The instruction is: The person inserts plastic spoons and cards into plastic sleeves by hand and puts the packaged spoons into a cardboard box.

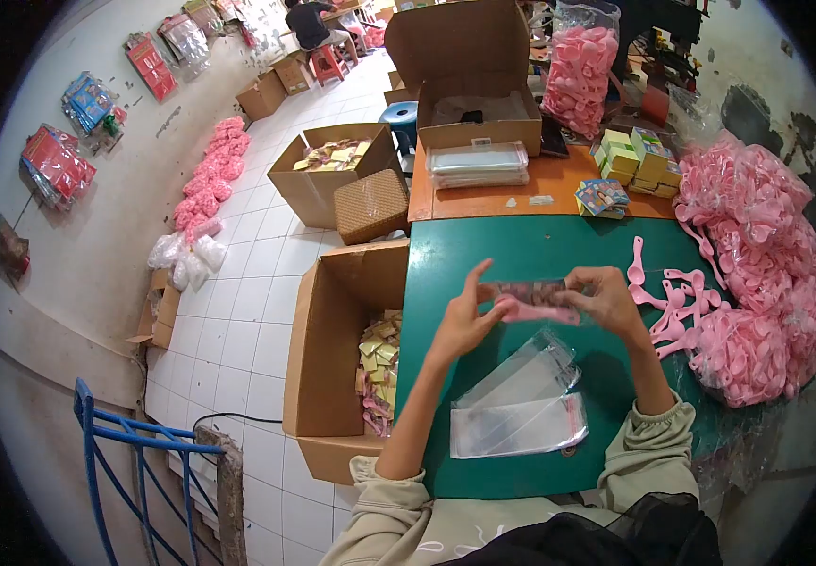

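Across the green table [436, 259], as the head view shows, clear plastic sleeves [519, 415] lie fanned just below the hands, on the wearer's side. Loose pink spoons [674, 304] scatter to the right, beside the big bagged heap of spoons [757, 255] along the edge. At the far end, an orange table [559, 174] bears an open carton [479, 132], a stack of clear bags [477, 170], small boxes [648, 160], picture cards [602, 197] and a tall bag of spoons [580, 80]. To the left, a deep cardboard box [332, 340] on the floor holds yellow and pink packets. Farther off, a person [309, 25] sits on a red stool [328, 64].

Above the sleeves, a pink spoon with a dark, see-through strip [532, 298] lies sideways between both hands. The left hand [465, 319] is at its left end, index finger raised and thumb near the spoon; whether it clamps anything cannot be told. The right hand [604, 300] bends inward, thumb and fingers pinched on the right end.
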`<state>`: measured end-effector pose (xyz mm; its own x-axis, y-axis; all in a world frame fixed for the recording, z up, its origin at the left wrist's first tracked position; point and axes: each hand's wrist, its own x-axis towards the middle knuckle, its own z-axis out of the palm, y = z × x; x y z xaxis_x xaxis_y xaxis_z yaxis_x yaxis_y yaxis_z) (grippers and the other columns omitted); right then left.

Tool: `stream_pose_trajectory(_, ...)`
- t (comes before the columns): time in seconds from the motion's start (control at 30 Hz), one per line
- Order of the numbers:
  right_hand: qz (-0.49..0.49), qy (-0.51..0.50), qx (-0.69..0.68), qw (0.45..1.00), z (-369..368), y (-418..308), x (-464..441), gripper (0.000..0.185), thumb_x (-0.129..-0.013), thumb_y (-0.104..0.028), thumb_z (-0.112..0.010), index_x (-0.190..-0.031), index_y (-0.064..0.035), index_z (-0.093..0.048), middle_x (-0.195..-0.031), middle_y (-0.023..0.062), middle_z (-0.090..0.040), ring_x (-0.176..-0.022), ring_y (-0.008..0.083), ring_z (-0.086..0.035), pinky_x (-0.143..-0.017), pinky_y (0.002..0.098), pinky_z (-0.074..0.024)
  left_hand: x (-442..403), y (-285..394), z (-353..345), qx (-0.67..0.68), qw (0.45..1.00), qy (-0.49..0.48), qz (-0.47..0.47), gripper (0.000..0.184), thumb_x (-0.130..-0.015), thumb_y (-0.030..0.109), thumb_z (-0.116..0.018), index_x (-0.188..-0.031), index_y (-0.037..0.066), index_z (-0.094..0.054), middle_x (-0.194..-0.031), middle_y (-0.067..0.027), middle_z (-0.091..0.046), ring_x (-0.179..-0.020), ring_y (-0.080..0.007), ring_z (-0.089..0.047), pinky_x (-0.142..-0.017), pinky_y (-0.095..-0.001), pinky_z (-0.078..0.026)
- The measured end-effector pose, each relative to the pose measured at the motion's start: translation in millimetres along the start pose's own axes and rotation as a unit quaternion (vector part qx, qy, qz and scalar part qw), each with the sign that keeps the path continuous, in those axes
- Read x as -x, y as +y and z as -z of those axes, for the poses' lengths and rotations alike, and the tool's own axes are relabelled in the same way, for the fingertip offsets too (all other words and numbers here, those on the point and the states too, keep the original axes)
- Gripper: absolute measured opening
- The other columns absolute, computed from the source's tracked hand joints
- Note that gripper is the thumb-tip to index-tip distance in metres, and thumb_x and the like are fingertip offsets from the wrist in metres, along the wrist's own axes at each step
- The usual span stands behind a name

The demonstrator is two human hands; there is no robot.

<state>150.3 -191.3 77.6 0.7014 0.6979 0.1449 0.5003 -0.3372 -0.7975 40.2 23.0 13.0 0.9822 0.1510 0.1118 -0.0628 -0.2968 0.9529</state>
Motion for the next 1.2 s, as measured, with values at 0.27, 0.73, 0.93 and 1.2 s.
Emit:
stream_pose_trajectory(0.27,0.172,-0.106,0.106,0.974,-33.4,-8.4,10.6,0.034,-0.076,-0.015,-0.067,-0.108,-0.0073,-0.059,-0.106,0.0136,-0.058,-0.093,0.0303,-0.058,-0.077,0.036,-0.0475,43.2,3.8,-31.1,0.35,0.911,-0.038,0.213,0.061,-0.098,0.023,-0.038,-0.142,0.01,0.002,-0.109,-0.0214,-0.057,-0.098,-0.0252,-0.061,-0.078,-0.0357,-0.054)
stream_pose_trajectory(0.73,0.066,-0.07,0.068,0.993,-87.8,9.9,11.9,0.018,-0.078,-0.015,-0.065,-0.087,-0.0015,-0.058,-0.088,0.0151,-0.054,-0.081,0.0303,-0.055,-0.07,0.0376,-0.0458,37.1,-13.0,-25.1,0.158,0.974,0.02,0.162,0.043,-0.096,0.01,-0.04,-0.135,0.006,-0.024,-0.091,-0.016,-0.064,-0.081,-0.0207,-0.066,-0.067,-0.0327,-0.058)
stream_pose_trajectory(0.93,0.035,-0.053,0.04,0.997,-89.2,8.7,11.5,0.019,-0.077,-0.016,-0.065,-0.085,-0.0011,-0.058,-0.08,0.0135,-0.053,-0.071,0.0277,-0.055,-0.063,0.0371,-0.0452,39.3,-7.0,-20.9,0.108,0.987,-0.037,0.116,0.042,-0.096,0.01,-0.039,-0.136,0.009,-0.026,-0.097,-0.0145,-0.062,-0.089,-0.0196,-0.063,-0.074,-0.034,-0.057)
stream_pose_trajectory(1.2,0.071,-0.1,-0.015,0.992,-82.7,3.7,13.1,0.019,-0.075,-0.013,-0.065,-0.083,-0.0001,-0.054,-0.078,0.0134,-0.052,-0.066,0.0256,-0.054,-0.06,0.0354,-0.0449,40.1,-3.9,-18.7,0.262,0.954,-0.072,0.127,0.045,-0.098,0.024,-0.04,-0.139,0.012,-0.024,-0.108,-0.0149,-0.058,-0.099,-0.0204,-0.06,-0.079,-0.0333,-0.054)
